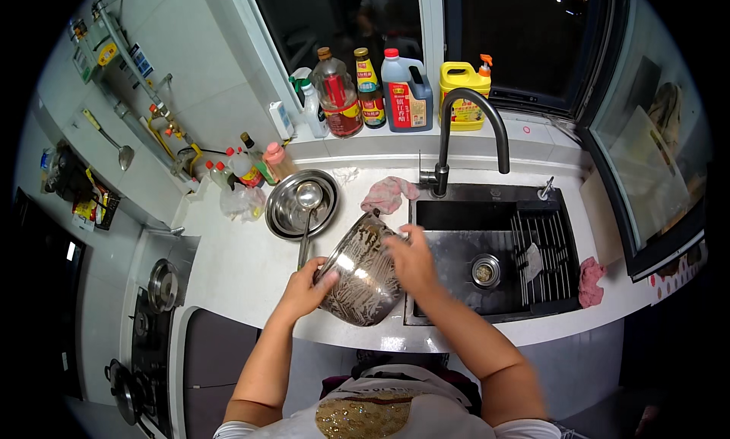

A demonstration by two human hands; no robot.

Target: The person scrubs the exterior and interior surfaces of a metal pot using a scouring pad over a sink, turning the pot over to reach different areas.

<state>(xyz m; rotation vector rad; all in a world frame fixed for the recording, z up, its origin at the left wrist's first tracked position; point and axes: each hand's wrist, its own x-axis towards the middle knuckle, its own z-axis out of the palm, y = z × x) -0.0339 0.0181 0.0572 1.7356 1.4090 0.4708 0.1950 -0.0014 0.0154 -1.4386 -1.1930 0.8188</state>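
A stainless steel pot (361, 283) with brown patchy stains on its outside is tilted at the counter's front, beside the sink's left edge. My left hand (306, 288) grips its left side, thumb on the outer wall. My right hand (413, 262) lies against the pot's right side. Its fingers are bent and blurred by motion, and whether anything is under them is hidden. Just behind my left hand, a ladle (308, 195) rests in stacked steel bowls (328, 182). A pink cloth (388, 195) lies behind the pot.
The black sink (456, 249) has a tall faucet (498, 127) and a rack (544, 249) on its right. Another pink cloth (591, 281) lies right of it. Bottles and jugs (407, 93) line the windowsill. A stove (152, 363) stands at far left; an open window (646, 157) juts in at right.
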